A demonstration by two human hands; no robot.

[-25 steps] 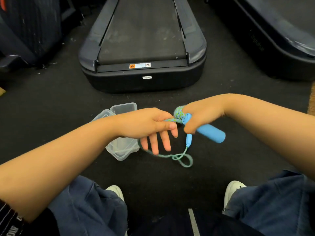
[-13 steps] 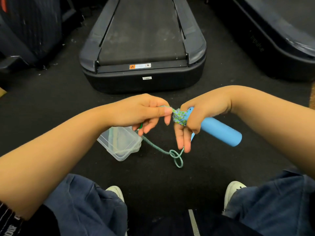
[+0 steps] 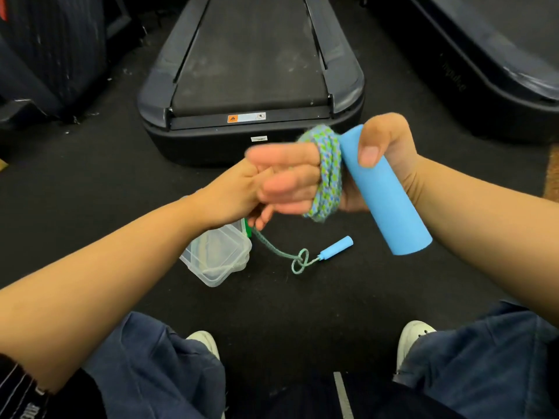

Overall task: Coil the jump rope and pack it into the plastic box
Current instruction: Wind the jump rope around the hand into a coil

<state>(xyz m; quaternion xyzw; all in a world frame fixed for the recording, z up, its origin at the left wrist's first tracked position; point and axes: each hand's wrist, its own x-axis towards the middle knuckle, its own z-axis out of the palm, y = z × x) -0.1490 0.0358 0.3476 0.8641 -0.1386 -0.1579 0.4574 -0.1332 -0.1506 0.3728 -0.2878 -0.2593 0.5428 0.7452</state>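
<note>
Raised, right hand (image 3: pixel 372 164) grips one blue handle (image 3: pixel 384 192); left hand (image 3: pixel 239 195) pinches one rope (image 3: pixel 328 173).

dim room | hands (image 3: pixel 284 179) motion-blurred | wide-angle edge bending

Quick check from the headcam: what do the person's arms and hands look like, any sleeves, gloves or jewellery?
Both forearms are bare, with no gloves, watch or rings visible on the left hand or right hand. A dark short sleeve with pale stripes and partial white lettering shows at the left upper arm. The right sleeve is out of frame.
</note>
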